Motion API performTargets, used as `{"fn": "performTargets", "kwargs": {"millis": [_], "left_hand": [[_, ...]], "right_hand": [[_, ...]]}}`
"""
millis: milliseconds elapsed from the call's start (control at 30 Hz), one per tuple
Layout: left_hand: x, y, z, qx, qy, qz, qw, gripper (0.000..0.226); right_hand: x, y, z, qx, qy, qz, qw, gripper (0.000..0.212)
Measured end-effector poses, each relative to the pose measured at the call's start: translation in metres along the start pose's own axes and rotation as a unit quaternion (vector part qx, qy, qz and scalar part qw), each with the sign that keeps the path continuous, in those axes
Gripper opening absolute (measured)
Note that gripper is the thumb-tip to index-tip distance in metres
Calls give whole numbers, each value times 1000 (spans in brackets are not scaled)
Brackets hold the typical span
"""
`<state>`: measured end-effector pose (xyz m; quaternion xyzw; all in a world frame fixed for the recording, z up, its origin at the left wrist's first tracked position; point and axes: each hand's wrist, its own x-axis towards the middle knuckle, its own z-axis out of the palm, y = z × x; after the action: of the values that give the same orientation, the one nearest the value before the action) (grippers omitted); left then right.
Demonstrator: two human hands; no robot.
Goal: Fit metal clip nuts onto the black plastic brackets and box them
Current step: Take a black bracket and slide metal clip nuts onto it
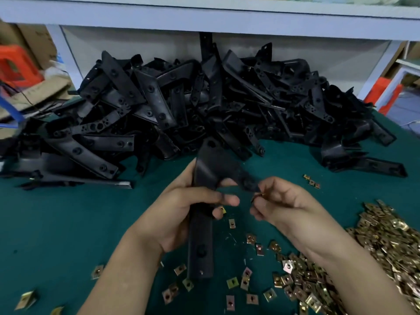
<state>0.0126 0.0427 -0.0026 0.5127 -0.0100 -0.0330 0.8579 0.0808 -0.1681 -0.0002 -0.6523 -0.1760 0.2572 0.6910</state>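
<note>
My left hand (188,210) grips a black plastic bracket (201,242) around its middle, long arm pointing down toward me and a short arm reaching right. My right hand (279,205) pinches a small brass-coloured clip nut (258,196) just below the tip of that short arm. A large heap of black brackets (193,103) fills the back of the green table. A big pile of clip nuts (368,253) lies at the right, with loose ones (233,282) scattered under my hands.
The green mat (56,226) covers the table. A white shelf frame (204,17) runs above the bracket heap. Cardboard and an orange stool (16,64) stand at the far left, more orange at the far right (384,92). No box is in view.
</note>
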Motion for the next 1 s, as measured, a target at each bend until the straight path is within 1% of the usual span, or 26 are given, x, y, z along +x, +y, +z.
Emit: {"fn": "performTargets", "kwargs": {"millis": [67,100,167,200,233,300,400,467,567,633,767,900,1000], "left_hand": [[0,0,4,-28,-54,-7,998,63],[0,1,5,-42,-86,-11,995,63],[0,0,6,-74,-120,-17,990,51],[0,-2,5,-79,-118,-17,990,48],[1,-4,5,-76,-108,-18,991,50],[2,-7,6,-56,-69,-11,996,54],[3,-10,6,-6,-24,-3,1000,38],[3,-11,7,-14,0,-10,1000,22],[4,-12,9,-29,10,-24,999,14],[4,-11,11,-32,-8,-18,999,19],[5,-11,11,14,-30,-7,999,41],[6,-15,11,26,-20,-13,999,42],[6,-16,10,36,-22,-18,999,40]], "right_hand": [[0,0,1,100,-13,1,995,20],[-1,0,0,129,-18,-1,991,23],[-1,-2,-1,158,-17,-5,987,25],[0,-2,-2,160,-11,-7,987,21],[0,-2,-2,161,-3,-8,987,17],[1,-1,-4,164,16,-8,986,20],[2,2,-4,187,24,-4,982,23],[3,3,-3,202,23,-2,979,24],[3,3,-1,209,19,-4,978,27],[2,2,-1,208,19,-2,978,29],[2,3,0,206,21,5,978,27],[2,3,3,204,23,-5,979,24],[1,3,2,197,17,-16,980,25]]}}
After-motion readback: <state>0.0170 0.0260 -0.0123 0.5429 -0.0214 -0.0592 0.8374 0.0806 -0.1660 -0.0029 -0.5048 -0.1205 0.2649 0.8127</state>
